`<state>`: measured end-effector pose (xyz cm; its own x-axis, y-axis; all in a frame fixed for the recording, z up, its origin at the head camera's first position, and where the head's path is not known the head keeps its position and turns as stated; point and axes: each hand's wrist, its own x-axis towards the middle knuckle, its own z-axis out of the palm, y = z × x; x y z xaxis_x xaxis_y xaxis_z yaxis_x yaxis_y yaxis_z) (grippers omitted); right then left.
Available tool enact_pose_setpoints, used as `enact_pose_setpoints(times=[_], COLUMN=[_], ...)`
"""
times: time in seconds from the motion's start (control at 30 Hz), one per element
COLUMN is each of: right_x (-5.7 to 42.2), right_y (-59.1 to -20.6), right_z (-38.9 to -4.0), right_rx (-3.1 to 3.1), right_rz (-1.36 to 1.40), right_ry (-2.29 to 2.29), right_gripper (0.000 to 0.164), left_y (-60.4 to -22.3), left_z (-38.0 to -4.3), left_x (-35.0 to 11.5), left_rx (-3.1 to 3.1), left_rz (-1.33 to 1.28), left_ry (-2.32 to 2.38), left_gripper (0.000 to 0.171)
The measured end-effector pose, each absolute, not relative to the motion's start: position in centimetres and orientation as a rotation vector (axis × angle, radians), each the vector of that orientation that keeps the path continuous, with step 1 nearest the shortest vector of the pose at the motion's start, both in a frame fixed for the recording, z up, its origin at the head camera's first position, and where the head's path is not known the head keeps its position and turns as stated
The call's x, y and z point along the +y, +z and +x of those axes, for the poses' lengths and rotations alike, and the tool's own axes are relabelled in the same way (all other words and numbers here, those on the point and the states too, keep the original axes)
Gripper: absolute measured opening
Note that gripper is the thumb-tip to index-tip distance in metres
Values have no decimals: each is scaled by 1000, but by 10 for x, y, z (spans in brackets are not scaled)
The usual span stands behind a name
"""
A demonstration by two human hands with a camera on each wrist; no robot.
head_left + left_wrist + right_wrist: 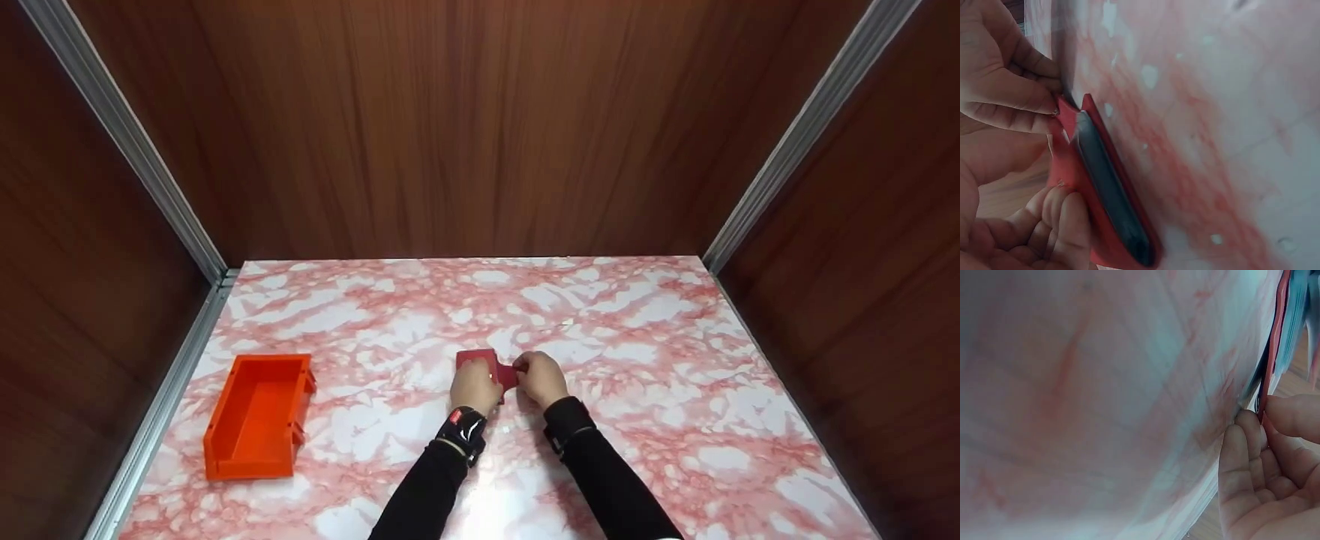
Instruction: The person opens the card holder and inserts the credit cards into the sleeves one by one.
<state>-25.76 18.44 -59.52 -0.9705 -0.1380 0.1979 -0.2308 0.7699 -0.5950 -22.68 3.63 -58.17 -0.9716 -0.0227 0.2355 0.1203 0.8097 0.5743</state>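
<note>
A small red notebook (477, 355) with a flap (507, 377) on its right side is between the two hands near the middle of the table. The left hand (475, 387) grips its body, fingers curled against the red cover (1067, 169) in the left wrist view. At the right, the right hand (543, 377) pinches the flap's end between thumb and fingertips. In the right wrist view, pages (1293, 323) show beside the thin red cover edge (1276, 337). The left hand hides part of the cover.
An orange open bin (259, 420) stands on the left of the red-and-white marbled table (645, 450). Brown wood-grain panels (465, 135) close off the back and both sides, with metal rails (142, 150) at the corners.
</note>
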Motion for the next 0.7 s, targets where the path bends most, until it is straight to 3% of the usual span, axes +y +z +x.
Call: enact_pose_setpoints(times=[0.33,0.7], right_x=[181,183], right_y=[-593,-591], right_z=[-257,-258], right_rx=[-2846,-2879], right_rz=[263,258], right_ry=[956,986], right_gripper=[11,11], left_y=[-587,-586], left_z=[-224,-221], left_x=[29,16], left_rx=[-2762,-2768], left_rz=[-133,-56], left_ry=[-820,-882], left_gripper=[9,14])
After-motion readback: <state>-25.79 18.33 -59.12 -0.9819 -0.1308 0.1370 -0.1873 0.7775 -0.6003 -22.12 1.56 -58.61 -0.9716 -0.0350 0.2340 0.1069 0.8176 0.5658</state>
